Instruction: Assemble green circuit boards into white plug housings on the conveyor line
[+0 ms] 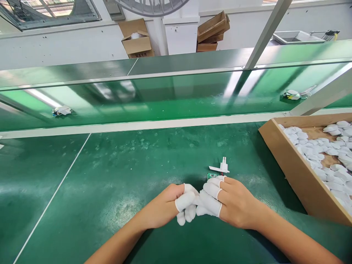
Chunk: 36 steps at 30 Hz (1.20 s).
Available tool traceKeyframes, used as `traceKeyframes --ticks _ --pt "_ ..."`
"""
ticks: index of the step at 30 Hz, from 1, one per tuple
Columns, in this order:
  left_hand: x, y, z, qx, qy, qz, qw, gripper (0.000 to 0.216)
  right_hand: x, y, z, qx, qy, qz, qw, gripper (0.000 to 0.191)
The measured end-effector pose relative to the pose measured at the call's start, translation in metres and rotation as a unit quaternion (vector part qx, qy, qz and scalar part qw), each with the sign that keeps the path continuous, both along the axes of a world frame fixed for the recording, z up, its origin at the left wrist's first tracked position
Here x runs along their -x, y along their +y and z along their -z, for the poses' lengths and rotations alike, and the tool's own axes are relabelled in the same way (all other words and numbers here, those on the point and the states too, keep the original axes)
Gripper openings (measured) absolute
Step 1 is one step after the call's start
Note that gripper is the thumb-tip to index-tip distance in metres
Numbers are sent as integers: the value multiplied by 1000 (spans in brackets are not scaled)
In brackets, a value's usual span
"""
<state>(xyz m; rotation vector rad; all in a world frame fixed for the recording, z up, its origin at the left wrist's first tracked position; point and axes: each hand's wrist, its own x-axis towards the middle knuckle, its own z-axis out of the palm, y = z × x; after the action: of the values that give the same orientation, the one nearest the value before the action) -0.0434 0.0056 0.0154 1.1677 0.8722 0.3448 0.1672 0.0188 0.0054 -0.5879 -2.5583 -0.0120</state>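
Together, left hand (161, 205), right hand (238, 203) meet, fingers (211, 190) curled closed, near green circuit board (212, 176)

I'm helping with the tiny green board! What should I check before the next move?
1. White finger cots on the left hand and right hand: ok, the fingers in view are covered.
2. Board fully visible: not ok, the right fingers hide part of it.
3. Plug joined to the board: cannot tell.
4. Spare cots nearby: ok, a cardboard tray on the right holds many.
5. Hands holding something: cannot tell, the fingers overlap.
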Motion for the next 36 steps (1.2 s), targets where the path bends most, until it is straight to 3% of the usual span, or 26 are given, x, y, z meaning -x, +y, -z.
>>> traceKeyframes --ticks 3,8,11,17,22,27,32,34,36 --pt "-2 1 1 37 12 -18 999 31 2 3 0 -4 -17 2 1000 32" --pt "-5 -1 3 -101 34 -60 992 19 2 3 -1 88 -49 43 994 43" --pt "-7 -2 6 -153 51 -79 984 19 4 -1 1 158 -55 65 984 37" --pt "-1 1 8 -98 19 -111 989 31 2 1 2 176 -36 100 979 29" --pt "2 0 6 -199 82 -145 966 22 2 5 -13 246 -21 69 967 24" --pt "1 0 8 -270 116 -149 944 14 5 5 -20 362 73 50 928 16" --pt "-5 0 17 -327 175 -159 915 38 3 12 -14 419 258 98 865 11" --pt "-14 -2 19 -354 248 -137 891 43 2 17 -11 430 320 111 837 14" --pt "-27 -5 17 -401 345 -78 845 44 3 22 -8 456 389 114 792 17"
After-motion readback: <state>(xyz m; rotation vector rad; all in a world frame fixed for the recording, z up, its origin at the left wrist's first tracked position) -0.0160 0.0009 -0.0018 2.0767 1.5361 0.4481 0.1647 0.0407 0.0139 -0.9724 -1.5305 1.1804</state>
